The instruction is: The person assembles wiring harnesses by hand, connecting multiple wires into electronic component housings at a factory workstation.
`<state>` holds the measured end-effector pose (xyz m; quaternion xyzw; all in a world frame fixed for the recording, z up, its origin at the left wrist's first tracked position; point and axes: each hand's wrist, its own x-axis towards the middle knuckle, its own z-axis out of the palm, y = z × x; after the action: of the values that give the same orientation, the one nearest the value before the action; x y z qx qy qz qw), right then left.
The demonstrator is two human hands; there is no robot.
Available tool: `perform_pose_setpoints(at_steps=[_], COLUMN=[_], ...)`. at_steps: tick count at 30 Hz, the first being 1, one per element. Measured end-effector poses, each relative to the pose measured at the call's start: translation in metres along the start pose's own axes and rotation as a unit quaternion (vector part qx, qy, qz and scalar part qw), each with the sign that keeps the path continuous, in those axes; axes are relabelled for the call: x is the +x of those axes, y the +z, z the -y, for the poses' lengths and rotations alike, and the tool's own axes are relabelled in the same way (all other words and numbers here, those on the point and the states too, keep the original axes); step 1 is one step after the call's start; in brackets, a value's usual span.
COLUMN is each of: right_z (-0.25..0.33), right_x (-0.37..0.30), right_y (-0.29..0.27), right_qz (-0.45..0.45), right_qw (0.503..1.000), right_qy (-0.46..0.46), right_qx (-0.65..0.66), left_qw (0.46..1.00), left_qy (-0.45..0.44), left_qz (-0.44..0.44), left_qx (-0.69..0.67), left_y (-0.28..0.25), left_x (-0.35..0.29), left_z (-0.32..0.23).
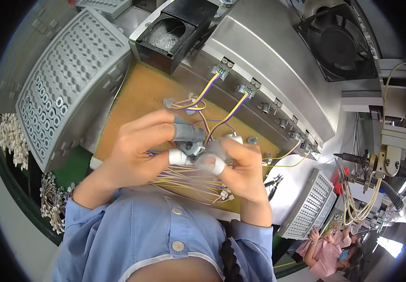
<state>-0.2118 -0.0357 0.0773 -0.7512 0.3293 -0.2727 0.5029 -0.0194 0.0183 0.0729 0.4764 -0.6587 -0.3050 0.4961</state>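
Note:
My left hand [137, 150] has grey and white coverings on its fingertips. Its thumb and fingers pinch a small round metal part [191, 148] over the bench. Right beside that part is my right hand [242, 171], with its thumb and forefinger brought together. Motion blurs those fingertips, so I cannot make out what is between them. Beneath both hands lies a bundle of yellow, white and purple wires [189, 181] with small white connectors [225, 193]. Looped wires [231, 112] run from the hands' area up to small parts on a metal fixture.
A brown mat [132, 101] covers the bench. Behind it stands the metal fixture [264, 51], with a black box [167, 37] at its left. A grey tray [71, 80] holds several metal rings. At right are pliers [274, 184], a soldering iron [348, 156] and another person [327, 254].

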Motion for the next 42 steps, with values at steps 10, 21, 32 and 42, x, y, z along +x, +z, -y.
perform_pose_setpoints(at_steps=[10,21,32,42], right_z=[0.005,-0.019,-0.04,-0.03], right_x=[0.006,-0.006,-0.034,-0.001], right_y=[-0.012,0.003,-0.021,0.006], right_qz=[0.133,0.077,-0.174,-0.334], right_qw=[0.932,0.947,0.906,0.854], right_qy=[0.259,0.157,0.1,0.175], right_qx=[0.214,0.268,0.373,0.358], left_qw=[0.98,0.998,0.916,0.964], left_qy=[0.156,0.035,0.009,-0.203], left_qz=[-0.044,-0.008,0.198,0.136], left_qx=[0.115,0.05,0.349,-0.108], left_y=[0.005,0.002,-0.038,-0.035], left_x=[-0.011,-0.008,-0.062,-0.032], left_z=[0.004,0.038,0.058,0.026])
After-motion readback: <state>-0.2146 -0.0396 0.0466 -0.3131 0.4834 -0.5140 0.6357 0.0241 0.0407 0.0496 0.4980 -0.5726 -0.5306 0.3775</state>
